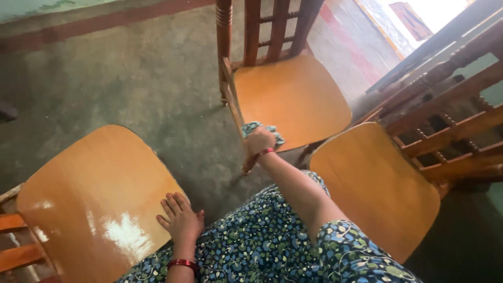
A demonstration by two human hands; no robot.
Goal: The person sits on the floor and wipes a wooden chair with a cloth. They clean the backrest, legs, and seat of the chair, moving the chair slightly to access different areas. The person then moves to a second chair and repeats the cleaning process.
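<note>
My right hand (260, 141) is closed on a small blue-green cloth (272, 130) and presses it against the front left corner of the far wooden chair's seat (293, 94). My left hand (181, 217) lies flat, fingers apart, on the edge of the glossy seat of the chair at my left (89, 199). Both wrists wear red bangles. My blue floral garment fills the bottom middle.
A third wooden chair (374, 183) stands at my right, its slatted back toward the right edge. The floor (131, 78) is dull green concrete with a red band along the far wall. Bright light enters at the top right.
</note>
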